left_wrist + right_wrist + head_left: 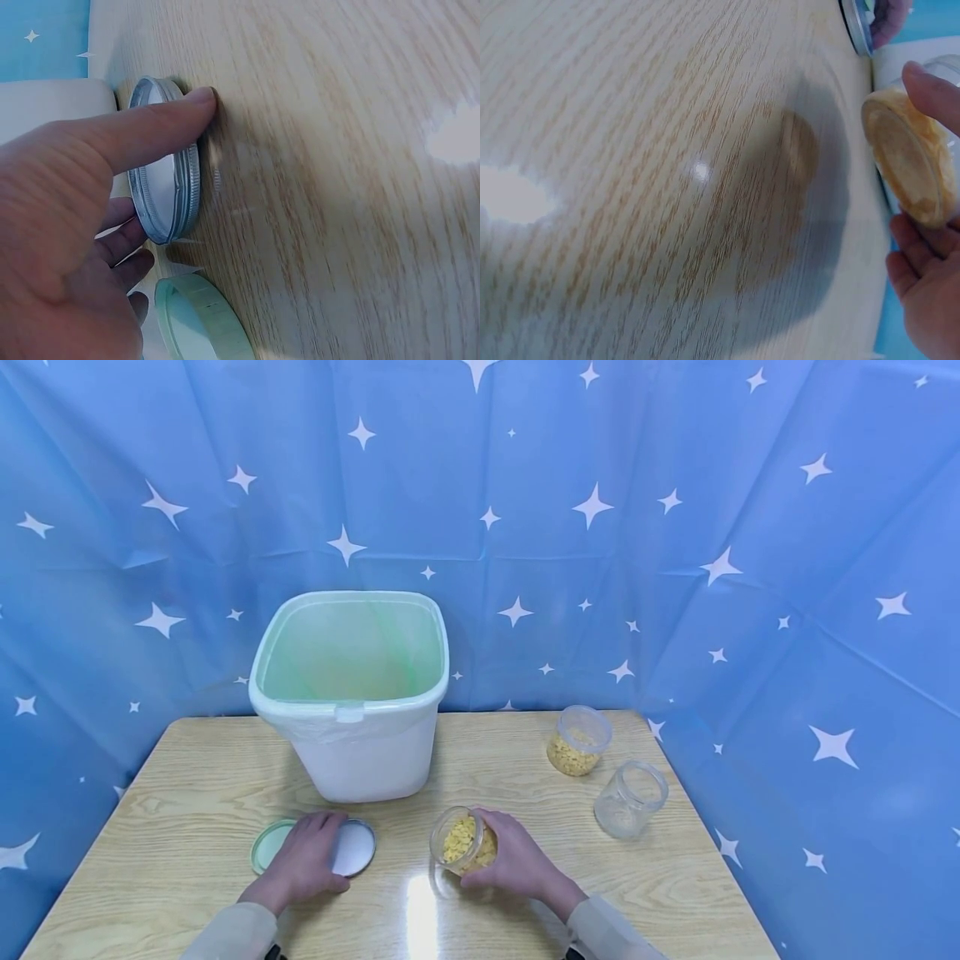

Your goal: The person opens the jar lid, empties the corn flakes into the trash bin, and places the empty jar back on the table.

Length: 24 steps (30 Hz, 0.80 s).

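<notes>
My right hand [517, 860] grips a clear jar [457, 841] of yellow flakes from its right side. The jar tilts to the left, and the right wrist view shows its bottom [906, 154] raised off the table. My left hand [306, 860] is around a silver-rimmed lid [354, 848], its inner side up. In the left wrist view the thumb [161, 133] passes in front of that lid with the other fingers behind; whether they touch it is unclear. A pale green lid [270, 846] lies partly hidden under the left hand.
A white bin [367, 752] with a green-tinted liner stands at the back left of the wooden table [510, 760]. At the right are a jar of yellow flakes [576, 743] and a clear jar [628, 802] without visible flakes. A blue star-patterned curtain [480, 468] hangs behind.
</notes>
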Tool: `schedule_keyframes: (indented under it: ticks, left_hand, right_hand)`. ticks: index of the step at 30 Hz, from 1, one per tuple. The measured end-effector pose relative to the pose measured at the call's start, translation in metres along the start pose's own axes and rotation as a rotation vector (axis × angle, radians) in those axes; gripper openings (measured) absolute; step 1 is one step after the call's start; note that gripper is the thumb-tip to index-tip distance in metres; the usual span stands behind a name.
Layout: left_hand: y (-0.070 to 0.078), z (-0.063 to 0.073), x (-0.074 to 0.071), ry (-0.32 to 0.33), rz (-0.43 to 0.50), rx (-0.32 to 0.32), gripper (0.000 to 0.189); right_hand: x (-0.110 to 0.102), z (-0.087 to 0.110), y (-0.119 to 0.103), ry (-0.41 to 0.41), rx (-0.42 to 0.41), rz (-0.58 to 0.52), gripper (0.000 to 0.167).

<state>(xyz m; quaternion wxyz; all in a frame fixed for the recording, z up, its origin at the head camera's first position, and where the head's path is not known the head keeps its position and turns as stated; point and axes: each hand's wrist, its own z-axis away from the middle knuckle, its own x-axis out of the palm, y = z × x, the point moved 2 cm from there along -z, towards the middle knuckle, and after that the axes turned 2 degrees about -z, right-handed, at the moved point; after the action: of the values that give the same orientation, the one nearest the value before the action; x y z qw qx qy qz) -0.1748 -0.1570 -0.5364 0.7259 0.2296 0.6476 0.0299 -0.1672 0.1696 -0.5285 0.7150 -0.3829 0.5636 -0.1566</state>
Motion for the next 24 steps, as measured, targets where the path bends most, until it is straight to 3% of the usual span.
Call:
schedule_keyframes:
  ticks: [11,21,24]
  left_hand:
    - [-0.003,0.001,-0.007,0.003,0.057,0.011,0.099]
    - [-0.010,0.002,-0.041,0.045,0.199,0.030,0.065]
    - [-0.014,0.000,-0.053,0.046,0.231,0.010,0.054]
  right_hand:
    - [-0.002,0.000,0.000,0.011,0.000,-0.005,0.098]
    - [-0.005,0.000,-0.001,0.027,-0.012,0.000,0.097]
    - [-0.006,0.000,-0.001,0.028,-0.016,0.004,0.096]
